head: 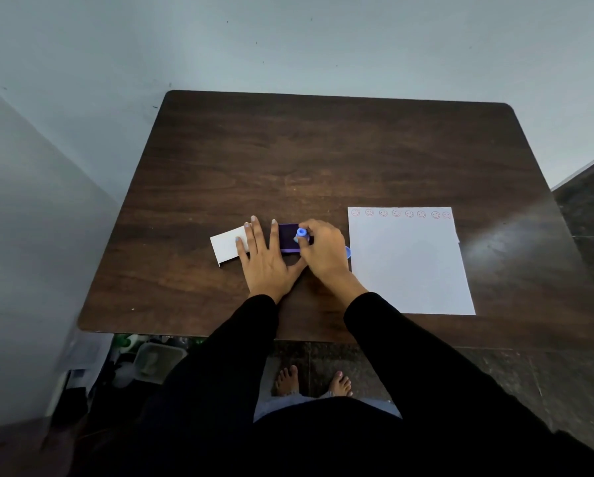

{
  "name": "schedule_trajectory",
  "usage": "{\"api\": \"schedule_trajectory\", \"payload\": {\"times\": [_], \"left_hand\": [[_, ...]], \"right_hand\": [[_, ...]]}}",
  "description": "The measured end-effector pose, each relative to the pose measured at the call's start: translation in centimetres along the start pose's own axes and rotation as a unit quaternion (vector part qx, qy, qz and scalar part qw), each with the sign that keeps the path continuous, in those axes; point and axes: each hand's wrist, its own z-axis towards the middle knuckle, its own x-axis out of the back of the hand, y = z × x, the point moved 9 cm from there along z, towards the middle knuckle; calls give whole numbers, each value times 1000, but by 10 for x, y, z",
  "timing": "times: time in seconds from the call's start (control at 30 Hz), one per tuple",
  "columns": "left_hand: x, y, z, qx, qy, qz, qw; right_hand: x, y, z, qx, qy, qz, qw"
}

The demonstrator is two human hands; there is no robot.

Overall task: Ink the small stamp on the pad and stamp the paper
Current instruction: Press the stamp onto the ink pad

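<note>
Purple ink pad lay mid-frame under the flat, spread left hand; the right hand pinched the stamp, which could tip and ink unevenly

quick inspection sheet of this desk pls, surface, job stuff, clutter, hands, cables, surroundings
surface: dark wood table, bare across its far half
stamp: blue, small, held upright on the pad
pad: dark purple ink surface, open, between the two hands
paper: white sheet to the right, a row of eight smiley prints along its far edge, rest blank
clutter: white card left of the pad, partly under the fingers; a blue piece peeks out behind the right hand
left hand: flat, fingers spread, steadying the pad
right hand: pinching the stamp
cables: nothing seen
surroundings: grey wall, dark tiled floor, bins and bottles under the table's near left corner
</note>
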Motion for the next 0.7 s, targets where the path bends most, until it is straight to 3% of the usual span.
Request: {"api": "schedule_trajectory", "payload": {"times": [0.7], "left_hand": [[-1, -2, 1, 9, 15, -7, 1000]], "right_hand": [[-1, 9, 13, -48, -37, 8, 998]]}}
